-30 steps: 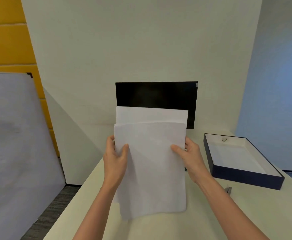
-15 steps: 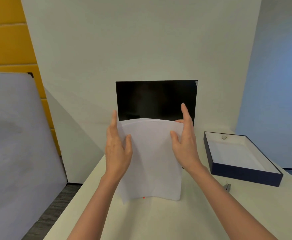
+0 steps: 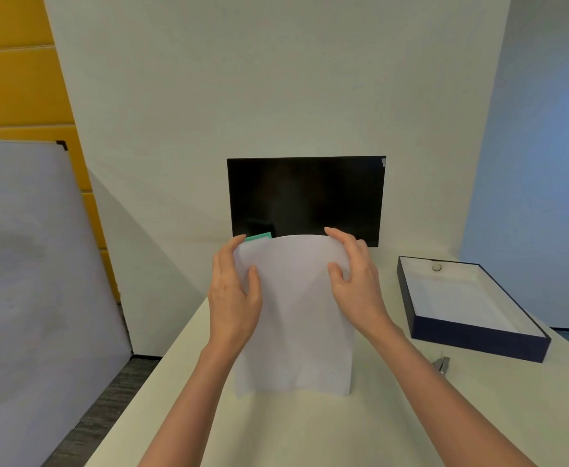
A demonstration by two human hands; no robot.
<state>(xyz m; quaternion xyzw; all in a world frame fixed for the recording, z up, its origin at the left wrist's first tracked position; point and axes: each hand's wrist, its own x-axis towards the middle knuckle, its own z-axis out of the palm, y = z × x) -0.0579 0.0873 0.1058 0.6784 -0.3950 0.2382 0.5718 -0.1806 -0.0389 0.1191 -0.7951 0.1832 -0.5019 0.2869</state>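
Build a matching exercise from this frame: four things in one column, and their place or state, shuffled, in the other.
Things
1. sheets of paper
2. black screen
3. dark blue box
4. small metal clip

Place or state
A. lies open on the table, far right
B. held upright between the left hand and the right hand
C. stands at the wall, behind the sheets
D. lies on the table beside the right forearm

Pairs: 1-B, 2-C, 3-A, 4-D
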